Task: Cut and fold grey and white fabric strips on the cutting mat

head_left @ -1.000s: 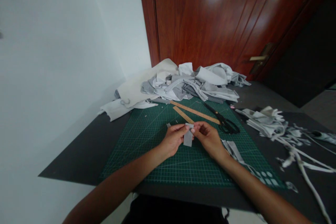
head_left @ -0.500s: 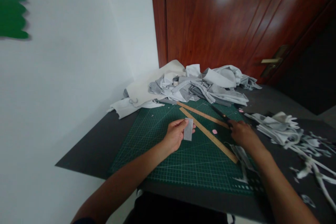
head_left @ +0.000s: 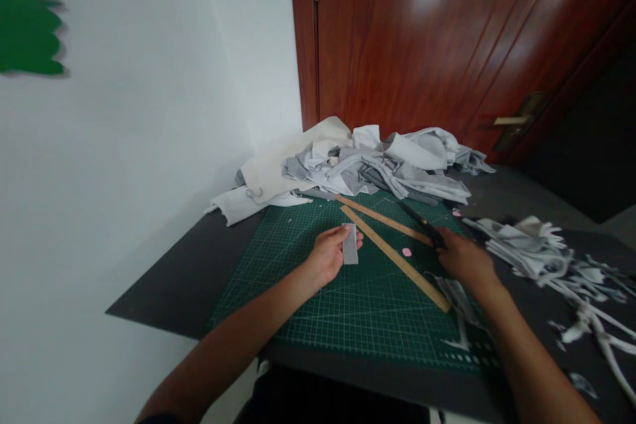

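My left hand (head_left: 328,253) pinches a small grey rectangle of fabric (head_left: 350,245) between thumb and fingers, held above the cutting mat. To the right, my right hand (head_left: 464,260) is closed around the black handles of a pair of scissors (head_left: 422,222); the blades point away, toward the fabric heap. Between the hands lie two wooden rulers, the nearer ruler (head_left: 397,260) and the farther ruler (head_left: 380,215), set at an angle to each other. A pink chip (head_left: 407,252) rests between them. Thin fabric offcuts (head_left: 460,301) lie just below my right hand.
The green gridded cutting mat (head_left: 358,318) covers much of the dark table (head_left: 183,278). Heaped grey and white fabric (head_left: 368,165) stands along the back, against a wooden door (head_left: 422,46). More fabric scraps (head_left: 527,245) and strips spread at the right. A white wall (head_left: 149,146) borders the left.
My left hand with the grey fabric piece has shifted slightly left. My right hand still holds the scissors, nearly in the same place. The view has tilted slightly.
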Available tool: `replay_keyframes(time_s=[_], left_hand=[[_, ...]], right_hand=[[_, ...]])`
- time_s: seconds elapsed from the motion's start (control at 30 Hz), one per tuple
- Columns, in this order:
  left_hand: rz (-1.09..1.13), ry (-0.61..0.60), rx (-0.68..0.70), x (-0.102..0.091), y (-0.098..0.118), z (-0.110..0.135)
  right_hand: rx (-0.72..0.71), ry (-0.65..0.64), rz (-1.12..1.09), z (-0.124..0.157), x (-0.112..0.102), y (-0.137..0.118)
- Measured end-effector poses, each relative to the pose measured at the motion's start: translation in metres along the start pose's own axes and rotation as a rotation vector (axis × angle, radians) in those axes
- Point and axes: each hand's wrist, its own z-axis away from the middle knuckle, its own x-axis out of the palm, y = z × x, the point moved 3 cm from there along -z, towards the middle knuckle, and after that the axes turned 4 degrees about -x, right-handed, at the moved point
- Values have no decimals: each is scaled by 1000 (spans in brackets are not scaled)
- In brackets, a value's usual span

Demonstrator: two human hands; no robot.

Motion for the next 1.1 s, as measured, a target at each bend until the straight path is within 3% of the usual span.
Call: replay_keyframes(time_s=[0.07, 0.23, 0.53, 0.67, 0.9, 1.1], left_hand=[[-47, -47, 27, 1, 3, 1], [-223, -225, 142, 4, 9, 6], [-329, -246, 186, 2, 9, 7], [-369, -245, 197, 2, 10, 8], [-412, -307, 203, 4, 16, 12], [-462, -354, 221, 5, 27, 15]], right_hand=[[62, 23, -248, -5, 1, 8], [361, -36, -1270, -16, 4, 18], [250, -416, -2126, -8, 3, -36], [193, -434, -2145, 2, 1, -52], [-153, -79, -1753, 26, -21, -79], [-398, -5, -1462, 37, -25, -88]])
